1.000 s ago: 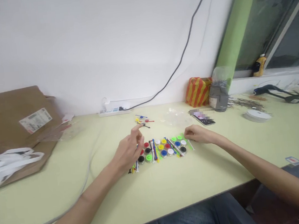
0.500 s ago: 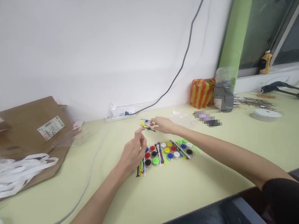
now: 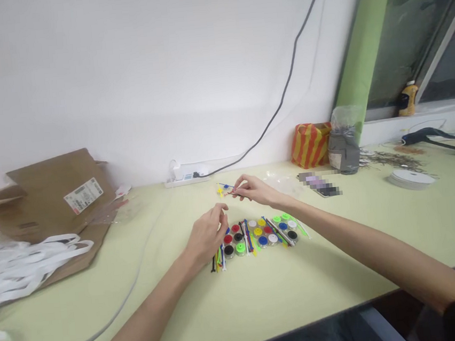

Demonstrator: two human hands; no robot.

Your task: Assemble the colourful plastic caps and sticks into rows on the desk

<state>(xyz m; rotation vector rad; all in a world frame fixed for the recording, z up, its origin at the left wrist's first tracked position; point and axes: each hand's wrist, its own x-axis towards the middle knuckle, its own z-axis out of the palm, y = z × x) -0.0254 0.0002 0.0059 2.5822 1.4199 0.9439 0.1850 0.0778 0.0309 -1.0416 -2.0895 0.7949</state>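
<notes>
Fingertips (image 3: 238, 190) of the right hand (image 3: 254, 190) were pressed together on a thin rod (image 3: 229, 193), which was held toward the back of the desk (image 3: 152, 311). A yellow piece (image 3: 220, 191) and a blue stick (image 3: 226, 185) were seen just beyond the rod's tip; whether they were touched by it could not be told. The left hand (image 3: 207, 235) was kept curled and raised, well apart from the right hand, over the left end of the caps (image 3: 260, 235). Whether anything was gripped in it could not be told.

The caps, in red, black, white, yellow, green and blue, were laid out in two rows on the desk. Colored sticks (image 3: 249, 236) were set among them, and more sticks (image 3: 220, 260) were laid at their left end. Behind the rows, clear plastic (image 3: 282, 180) and a blurred phone (image 3: 319, 184) were placed. Farther right, a striped bag (image 3: 311, 145), a grey sack (image 3: 344, 154) and a tape roll (image 3: 410, 178) were seen. To the left, a power strip (image 3: 186, 179) was set against the wall, and cardboard (image 3: 61, 194) was heaped with white straps (image 3: 27, 265).
</notes>
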